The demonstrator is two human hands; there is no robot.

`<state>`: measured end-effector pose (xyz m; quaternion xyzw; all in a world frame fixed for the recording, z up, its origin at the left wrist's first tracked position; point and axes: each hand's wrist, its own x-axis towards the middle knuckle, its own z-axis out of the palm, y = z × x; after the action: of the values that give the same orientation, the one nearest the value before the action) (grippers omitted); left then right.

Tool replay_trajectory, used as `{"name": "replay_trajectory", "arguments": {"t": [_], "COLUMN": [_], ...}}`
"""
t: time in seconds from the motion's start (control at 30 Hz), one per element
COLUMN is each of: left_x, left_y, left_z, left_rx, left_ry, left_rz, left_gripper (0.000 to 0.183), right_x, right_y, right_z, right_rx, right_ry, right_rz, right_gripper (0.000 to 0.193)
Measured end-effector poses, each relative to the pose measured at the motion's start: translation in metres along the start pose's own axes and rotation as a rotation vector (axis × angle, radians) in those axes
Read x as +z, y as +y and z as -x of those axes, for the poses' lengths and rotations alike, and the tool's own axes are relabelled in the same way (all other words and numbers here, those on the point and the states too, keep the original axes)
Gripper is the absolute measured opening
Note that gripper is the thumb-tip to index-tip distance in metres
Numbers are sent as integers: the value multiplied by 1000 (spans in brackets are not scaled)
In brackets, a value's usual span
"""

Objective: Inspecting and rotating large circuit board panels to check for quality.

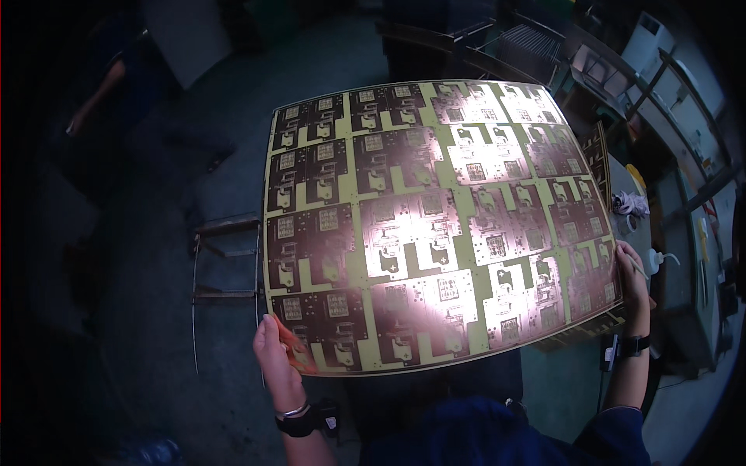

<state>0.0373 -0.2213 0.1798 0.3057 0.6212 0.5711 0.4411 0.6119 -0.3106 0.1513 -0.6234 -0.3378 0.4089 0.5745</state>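
A large circuit board panel (458, 225) is held up in front of me, tilted, its copper patterns repeating in rows over a yellow-green base. Bright glare covers its middle and upper right. At the lower left corner my left hand (276, 361) is closed on the edge, with an orange tint by its fingers. The opposite edge, on the right, is gripped by my right hand (635, 283); some of its fingers are hidden. A thin pale stick-like thing shows beside those fingers, too small to name. Both wrists wear dark bands.
A metal frame stand (225, 293) is on the floor at left. Farther left stands another person (101, 97), dimly lit. On the right are a workbench (695, 326), a white squeeze bottle (655, 260) and a crumpled white cloth (631, 203). Part of another patterned panel (579, 335) shows below mine.
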Motion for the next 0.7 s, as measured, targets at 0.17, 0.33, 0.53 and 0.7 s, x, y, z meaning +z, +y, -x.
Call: {"name": "replay_trajectory", "arguments": {"t": [0.17, 0.33, 0.53, 0.7], "left_x": [0, -3, -14, 8], "left_y": [1, -1, -4, 6], "left_z": [0, -1, -7, 6], "left_rx": [14, 18, 34, 82], "left_ry": [-2, -12, -127, -26], "left_rz": [-11, -15, -55, -55], "left_gripper": [28, 26, 28, 29], "right_x": [5, -9, -18, -17], "right_y": [-9, 0, -3, -5], "right_z": [3, -3, -3, -5], "right_rx": [-25, -48, -88, -66], "right_ry": [-16, -59, -55, -64], "right_rz": [66, 120, 100, -6], "right_gripper": [25, 28, 31, 31]}}
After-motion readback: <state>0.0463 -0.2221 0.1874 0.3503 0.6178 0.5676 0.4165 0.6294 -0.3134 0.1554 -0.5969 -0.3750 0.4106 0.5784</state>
